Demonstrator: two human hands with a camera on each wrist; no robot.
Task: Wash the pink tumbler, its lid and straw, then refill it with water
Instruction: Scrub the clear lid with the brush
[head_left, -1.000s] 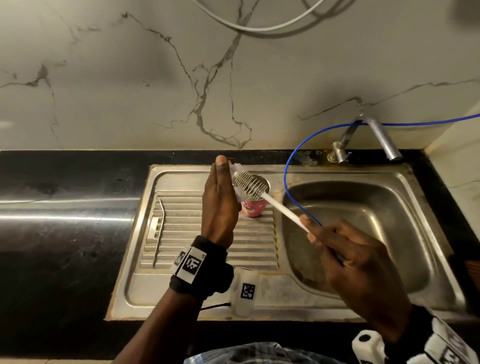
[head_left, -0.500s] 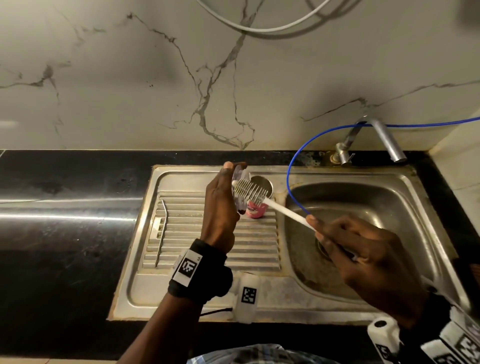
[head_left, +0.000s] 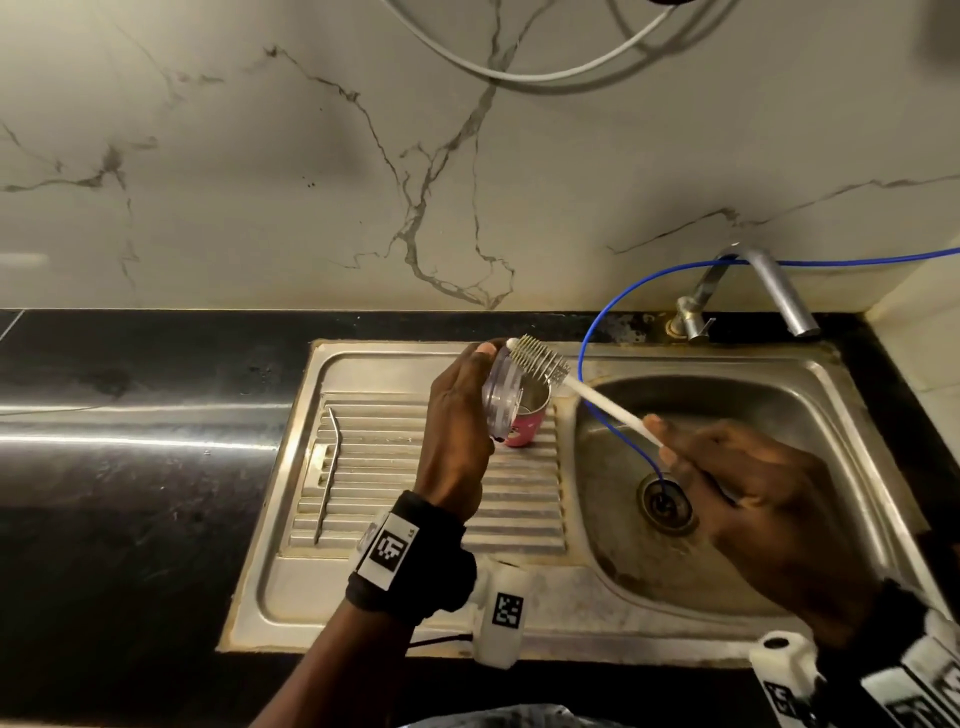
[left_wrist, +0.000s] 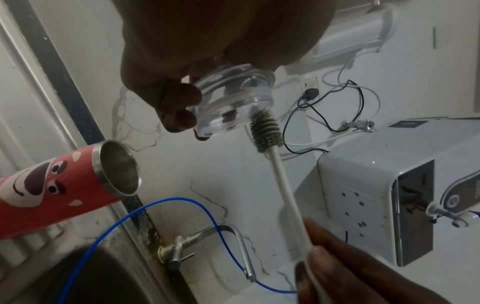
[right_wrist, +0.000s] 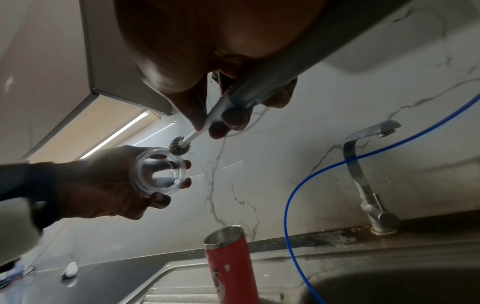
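My left hand (head_left: 460, 415) holds the clear lid (head_left: 501, 389) up on edge above the drainboard, fingers curled round its rim (left_wrist: 233, 102). My right hand (head_left: 737, 483) grips the white handle of a bottle brush (head_left: 605, 405). Its bristled head (head_left: 537, 361) touches the lid's upper edge (right_wrist: 158, 171). The pink tumbler (head_left: 527, 423) stands upright and open on the drainboard just behind the lid, with a bear face printed on its side (left_wrist: 41, 189). The bent metal straw (head_left: 327, 467) lies on the drainboard's left side.
The steel sink basin (head_left: 779, 415) is on the right with a tap (head_left: 779, 291) above it. A thin blue tube (head_left: 587, 358) loops down into the drain (head_left: 667, 501). Black countertop (head_left: 130, 467) lies to the left. A white water purifier (left_wrist: 389, 185) hangs on the wall.
The brush head has slid from across the lid's face up to its top edge. My left hand has tilted the lid a little; the tumbler and straw have stayed put.
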